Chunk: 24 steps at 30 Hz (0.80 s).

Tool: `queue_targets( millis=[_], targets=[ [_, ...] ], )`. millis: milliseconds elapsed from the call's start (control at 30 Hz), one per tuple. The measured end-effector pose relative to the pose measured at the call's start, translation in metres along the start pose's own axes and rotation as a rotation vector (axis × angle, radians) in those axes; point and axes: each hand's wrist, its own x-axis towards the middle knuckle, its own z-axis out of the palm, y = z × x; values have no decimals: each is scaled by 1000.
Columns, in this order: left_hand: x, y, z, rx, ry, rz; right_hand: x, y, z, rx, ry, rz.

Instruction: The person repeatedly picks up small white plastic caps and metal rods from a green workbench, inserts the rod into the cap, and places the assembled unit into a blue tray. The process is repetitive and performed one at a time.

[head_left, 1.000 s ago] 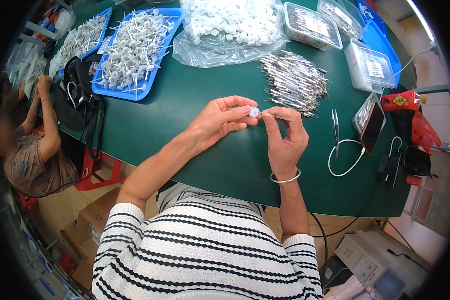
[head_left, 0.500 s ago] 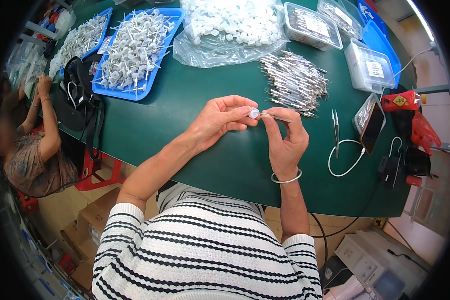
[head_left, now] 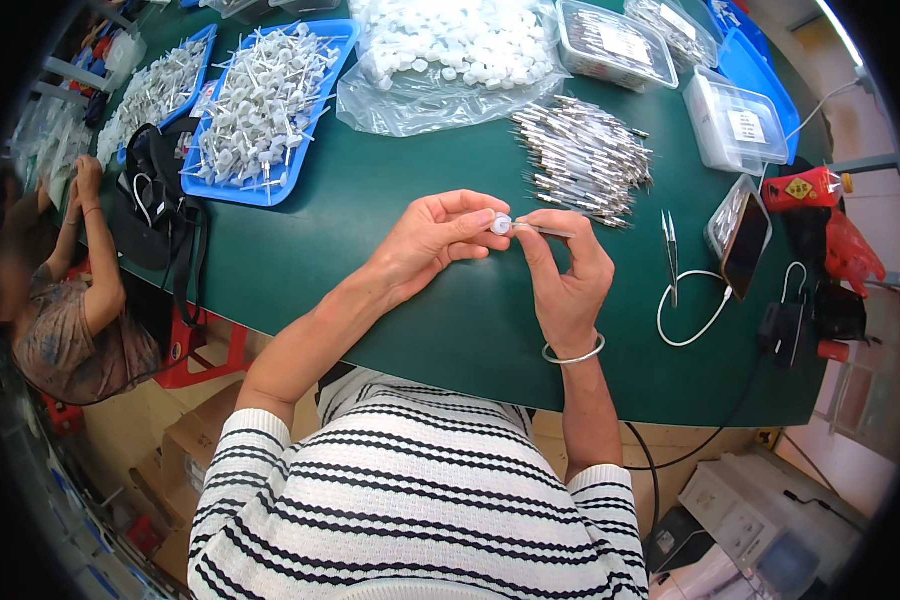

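Between the thumb and fingers of my left hand (head_left: pixel 433 243) is a small white round plastic cap (head_left: pixel 501 225). My right hand (head_left: pixel 570 275) pinches a thin metallic rod (head_left: pixel 553 233), its tip right at the cap's side; whether it has entered the cap I cannot tell. Beyond my right hand lies a heap of similar slim silver-and-white rods (head_left: pixel 582 160). A clear plastic bag (head_left: pixel 410 112) full of white caps (head_left: pixel 480 50) lies open past my hands. To the left, a blue tray (head_left: pixel 288 188) is heaped with white caps with rods sticking out (head_left: pixel 260 105).
Tweezers (head_left: pixel 670 255), a phone (head_left: pixel 745 250) with a white cable, and a clear lidded box (head_left: pixel 740 125) lie to the right. Another box of rods (head_left: pixel 615 45) stands at the back. A black bag (head_left: pixel 155 190) lies left, where a person (head_left: pixel 80 310) sits at the table (head_left: pixel 450 340).
My hands keep almost the same pose, cap and rod still meeting between them. The whole scene has shifted very slightly in the picture.
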Motion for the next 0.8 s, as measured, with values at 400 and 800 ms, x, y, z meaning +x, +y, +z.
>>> queue_targets(
  millis=[400, 800],
  targets=[
    [0, -1, 1, 166, 24, 69, 5, -2, -5, 14, -56, 46],
    [0, -2, 1, 238, 46, 112, 9, -4, -7, -66, -106, -3]
  ],
)
